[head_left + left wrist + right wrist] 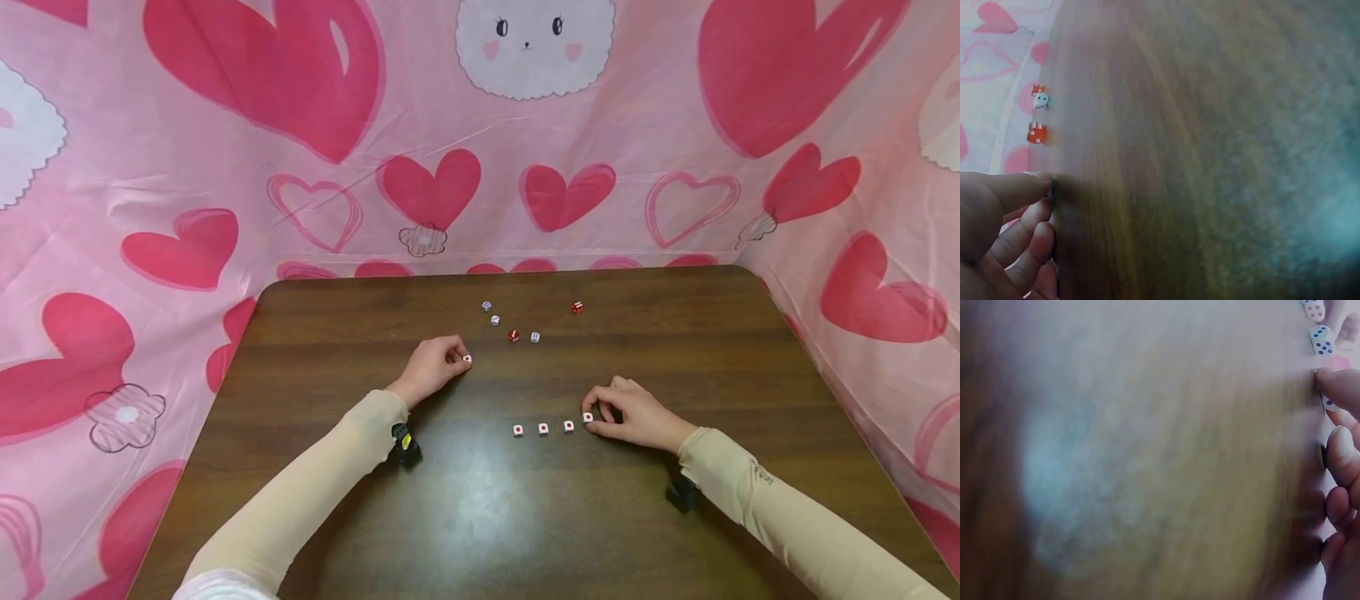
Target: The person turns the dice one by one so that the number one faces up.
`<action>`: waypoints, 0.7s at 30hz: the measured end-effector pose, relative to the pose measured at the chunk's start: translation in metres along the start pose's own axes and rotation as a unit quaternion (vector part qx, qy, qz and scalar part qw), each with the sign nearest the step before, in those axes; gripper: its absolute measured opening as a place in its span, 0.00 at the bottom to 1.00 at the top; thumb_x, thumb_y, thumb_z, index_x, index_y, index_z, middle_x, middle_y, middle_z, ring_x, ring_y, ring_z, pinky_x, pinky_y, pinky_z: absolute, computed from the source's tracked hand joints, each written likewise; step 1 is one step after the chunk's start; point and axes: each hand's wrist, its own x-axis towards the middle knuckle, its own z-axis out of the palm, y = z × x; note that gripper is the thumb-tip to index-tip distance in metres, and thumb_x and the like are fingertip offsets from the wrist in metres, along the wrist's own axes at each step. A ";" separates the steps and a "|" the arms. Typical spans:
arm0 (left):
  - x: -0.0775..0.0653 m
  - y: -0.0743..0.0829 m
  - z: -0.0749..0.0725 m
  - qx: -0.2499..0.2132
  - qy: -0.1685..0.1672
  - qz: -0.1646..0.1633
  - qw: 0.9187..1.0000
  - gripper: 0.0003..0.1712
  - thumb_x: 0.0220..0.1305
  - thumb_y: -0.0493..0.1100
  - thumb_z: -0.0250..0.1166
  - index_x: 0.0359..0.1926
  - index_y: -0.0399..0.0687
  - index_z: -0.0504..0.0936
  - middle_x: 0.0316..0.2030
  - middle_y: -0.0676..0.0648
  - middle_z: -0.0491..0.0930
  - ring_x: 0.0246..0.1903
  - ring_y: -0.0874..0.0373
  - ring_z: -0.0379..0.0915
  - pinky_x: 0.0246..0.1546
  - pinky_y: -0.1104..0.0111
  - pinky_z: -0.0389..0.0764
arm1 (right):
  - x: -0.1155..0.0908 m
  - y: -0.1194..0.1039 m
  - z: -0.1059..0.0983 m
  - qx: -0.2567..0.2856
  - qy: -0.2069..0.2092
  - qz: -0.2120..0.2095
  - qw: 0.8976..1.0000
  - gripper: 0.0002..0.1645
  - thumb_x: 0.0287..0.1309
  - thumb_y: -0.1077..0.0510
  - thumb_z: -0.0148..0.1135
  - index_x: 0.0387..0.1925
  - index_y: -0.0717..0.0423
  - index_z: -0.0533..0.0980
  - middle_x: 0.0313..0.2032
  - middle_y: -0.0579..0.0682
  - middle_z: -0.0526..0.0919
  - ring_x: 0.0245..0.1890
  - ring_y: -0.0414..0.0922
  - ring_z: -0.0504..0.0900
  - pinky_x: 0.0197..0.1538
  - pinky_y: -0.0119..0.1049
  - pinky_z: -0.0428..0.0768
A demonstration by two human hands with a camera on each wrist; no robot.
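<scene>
My left hand [435, 367] pinches a white die [467, 358] with a red dot on top, left of the table's middle. To the right, my right hand [636, 415] holds another white die [588, 417], also red dot up, between thumb and fingertip. That die is at the right end of a row of three white dice [543, 429], each showing one red dot. In the right wrist view, the thumb and finger partly cover a die [1329, 404] with blue dots on its side, while a second die [1322, 341] stands just beyond it.
Farther back lie loose dice: a red die [513, 336], another red die [577, 307] to its right, and white dice [495, 320] around them. The brown wooden table [360, 517] meets a pink heart-patterned cloth [420, 108] at its back and sides.
</scene>
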 end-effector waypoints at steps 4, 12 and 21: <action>-0.005 0.003 0.000 0.010 -0.009 0.001 1.000 0.05 0.67 0.43 0.73 0.37 0.48 0.84 0.30 0.52 0.83 0.31 0.59 0.76 0.40 0.62 0.79 | 0.001 0.000 -0.001 0.005 -0.007 0.006 1.000 0.14 0.61 0.50 0.76 0.44 0.35 0.79 0.23 0.27 0.68 0.29 0.33 0.62 0.37 0.34 0.63; -0.020 0.010 0.007 0.025 -0.012 0.020 0.999 0.06 0.65 0.42 0.74 0.34 0.50 0.84 0.28 0.55 0.82 0.30 0.63 0.76 0.37 0.64 0.77 | 0.000 -0.004 -0.005 0.023 -0.023 0.022 0.999 0.11 0.64 0.47 0.74 0.44 0.36 0.79 0.24 0.29 0.70 0.30 0.34 0.63 0.37 0.35 0.63; -0.038 0.022 0.020 0.031 -0.031 0.050 0.998 0.06 0.65 0.42 0.74 0.33 0.52 0.83 0.27 0.57 0.81 0.29 0.64 0.74 0.35 0.66 0.76 | 0.000 -0.006 -0.006 0.024 -0.027 0.029 0.999 0.11 0.63 0.47 0.74 0.44 0.36 0.79 0.24 0.29 0.70 0.31 0.34 0.63 0.37 0.35 0.63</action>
